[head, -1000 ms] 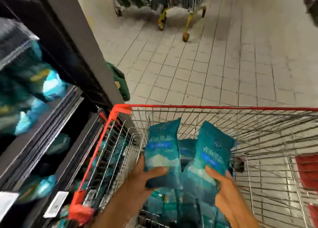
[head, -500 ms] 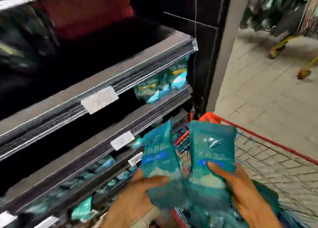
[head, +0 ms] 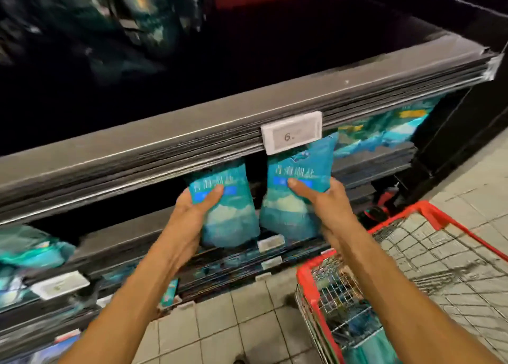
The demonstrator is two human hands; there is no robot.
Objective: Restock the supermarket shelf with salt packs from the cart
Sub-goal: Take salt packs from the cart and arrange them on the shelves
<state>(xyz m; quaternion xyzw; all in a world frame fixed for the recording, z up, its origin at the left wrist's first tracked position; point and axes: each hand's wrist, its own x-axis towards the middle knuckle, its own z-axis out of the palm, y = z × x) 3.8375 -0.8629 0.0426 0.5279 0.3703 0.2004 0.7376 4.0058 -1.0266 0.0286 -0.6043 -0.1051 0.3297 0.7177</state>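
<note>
My left hand (head: 192,212) grips a teal salt pack (head: 228,212), thumb across its blue label. My right hand (head: 327,199) grips a second teal salt pack (head: 297,185) the same way. Both packs are upright at the mouth of a dark shelf opening, their tops tucked under the grey shelf edge (head: 192,144) above. The right pack's top sits just behind a white price tag (head: 291,135). More teal salt packs (head: 384,135) stand on the same shelf to the right. The red wire cart (head: 412,267) is at lower right with a few teal packs in its bottom.
Lower shelves at left hold more teal packs (head: 30,251) with white price tags (head: 59,284) on their edges. The upper shelf is dark, with blurred dark bags at top left. Pale tiled floor (head: 233,322) lies below, between the shelving and the cart.
I have turned from the cart to the shelf. Both hands carried their packs up and forward, from above the cart to the shelf opening.
</note>
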